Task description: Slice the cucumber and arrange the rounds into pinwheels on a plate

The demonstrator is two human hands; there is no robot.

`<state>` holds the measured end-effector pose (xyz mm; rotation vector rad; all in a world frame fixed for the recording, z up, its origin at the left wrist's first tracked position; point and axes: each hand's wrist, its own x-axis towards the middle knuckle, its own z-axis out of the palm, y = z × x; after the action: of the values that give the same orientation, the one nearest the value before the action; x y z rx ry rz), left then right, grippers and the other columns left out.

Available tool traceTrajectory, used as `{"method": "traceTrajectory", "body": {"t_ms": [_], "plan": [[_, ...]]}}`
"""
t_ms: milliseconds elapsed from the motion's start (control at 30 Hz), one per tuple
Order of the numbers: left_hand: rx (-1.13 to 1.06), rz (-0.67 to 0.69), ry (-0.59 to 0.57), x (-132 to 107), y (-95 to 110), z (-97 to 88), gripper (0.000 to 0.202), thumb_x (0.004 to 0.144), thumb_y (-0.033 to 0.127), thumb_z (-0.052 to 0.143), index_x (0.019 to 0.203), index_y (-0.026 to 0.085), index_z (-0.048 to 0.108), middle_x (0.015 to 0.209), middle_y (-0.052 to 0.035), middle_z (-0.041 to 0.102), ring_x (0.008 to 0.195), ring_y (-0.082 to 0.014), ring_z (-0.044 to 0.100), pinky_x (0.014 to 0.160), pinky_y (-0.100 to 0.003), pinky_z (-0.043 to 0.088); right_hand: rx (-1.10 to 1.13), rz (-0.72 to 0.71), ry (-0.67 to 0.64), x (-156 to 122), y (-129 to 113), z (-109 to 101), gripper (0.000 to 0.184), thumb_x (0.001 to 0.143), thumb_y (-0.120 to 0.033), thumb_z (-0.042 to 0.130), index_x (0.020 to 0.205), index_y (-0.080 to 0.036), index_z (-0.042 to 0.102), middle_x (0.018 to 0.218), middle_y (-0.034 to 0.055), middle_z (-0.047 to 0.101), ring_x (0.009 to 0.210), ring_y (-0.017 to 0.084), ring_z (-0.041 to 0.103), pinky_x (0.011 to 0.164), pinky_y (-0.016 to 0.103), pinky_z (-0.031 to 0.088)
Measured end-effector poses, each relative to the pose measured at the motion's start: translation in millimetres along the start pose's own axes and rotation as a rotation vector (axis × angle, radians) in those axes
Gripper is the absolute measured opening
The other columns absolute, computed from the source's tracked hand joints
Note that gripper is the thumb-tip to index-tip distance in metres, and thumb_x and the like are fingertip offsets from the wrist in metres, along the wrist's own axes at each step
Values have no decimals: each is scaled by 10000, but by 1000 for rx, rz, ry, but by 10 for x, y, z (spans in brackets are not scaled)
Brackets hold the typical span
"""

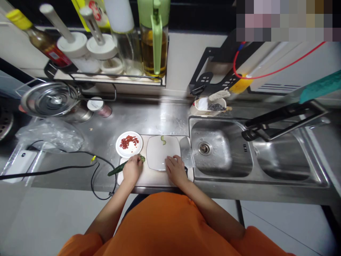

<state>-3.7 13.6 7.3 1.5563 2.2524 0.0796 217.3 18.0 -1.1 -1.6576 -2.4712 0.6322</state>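
Cucumber (116, 169) | overhangs left of board (156, 179) | left fingers (138, 160) gripping it | right fingers (171, 161) at edge of plate (158, 156), grip unclear

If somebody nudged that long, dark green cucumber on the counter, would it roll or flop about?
The long, dark green cucumber would probably roll, since it looks slim and rounded. It seems likely to stay stiff: its exposed length juts out straight, without visible sagging.

The left hand (133, 169) holds a cucumber (116, 169); the right hand (176, 171) rests at a square plate's (157, 156) corner, beside a cleaver (186, 151).
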Motion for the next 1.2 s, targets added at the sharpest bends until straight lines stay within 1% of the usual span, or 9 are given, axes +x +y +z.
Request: {"method": "traceTrajectory", "body": {"t_ms": [100,267,433,567,700,833,933,1067,1200], "plan": [[-137,-5,-47,25,-64,-42,141,802,306,518,813,210,620,704,-14,642,633,-151,567,593,-242,350,53,1,-16,23,-18,-21,272,890,-224,445,1111,-207,602,1209,82,575,1142,285,369,865,416,346],[-500,-9,-117,61,-124,-151,193,724,386,610,796,212,651,726,7,664,659,-127,577,634,-225,393,275,-1,-24,170,-78,-15,220,859,-174,487,1020,-187,637,988,70,660,990,220,500,857,368,365],[-876,-28,-290,112,88,-176,321,623,451,697,778,172,672,648,-1,644,565,-101,525,556,-212,387,565,10,59,443,-211,-81,163,822,-223,574,954,-201,667,895,38,690,878,176,569,855,335,379],[-1067,-41,-413,169,312,-157,345,565,424,753,771,158,677,675,-11,658,586,-92,542,558,-198,395,660,119,4,593,-254,-225,76,777,-230,612,786,-218,686,761,5,677,820,164,573,769,288,400],[-1246,-232,-511,213,442,-139,367,610,425,746,809,132,649,706,-32,658,553,-70,540,461,-158,341,769,186,-43,638,-173,-358,98,757,-266,612,727,-203,680,718,-8,659,763,141,566,706,254,400],[-1372,-504,-732,239,545,-104,319,757,419,646,840,116,595,700,-67,649,519,-75,560,405,-144,341,919,215,-102,645,-72,-457,153,736,-322,619,745,-181,677,725,-10,656,714,124,560,654,234,396],[-1474,-568,-872,260,614,-72,228,819,333,598,866,111,579,715,-69,640,519,-62,561,408,-127,374,942,208,-130,652,-21,-500,167,728,-332,627,754,-175,678,737,-4,661,718,126,563,645,232,395],[-1572,-586,-896,307,663,-58,109,797,154,602,892,103,603,703,-40,623,520,-35,551,414,-96,376,896,194,-121,666,42,-526,178,740,-338,615,760,-173,677,750,4,668,733,129,569,648,230,394],[-1568,-557,-835,370,683,-58,222,700,102,677,919,111,637,668,-24,616,521,-40,552,414,-101,364,859,192,-123,702,126,-529,168,751,-312,591,759,-166,672,744,3,661,716,123,560,653,230,394]]}}
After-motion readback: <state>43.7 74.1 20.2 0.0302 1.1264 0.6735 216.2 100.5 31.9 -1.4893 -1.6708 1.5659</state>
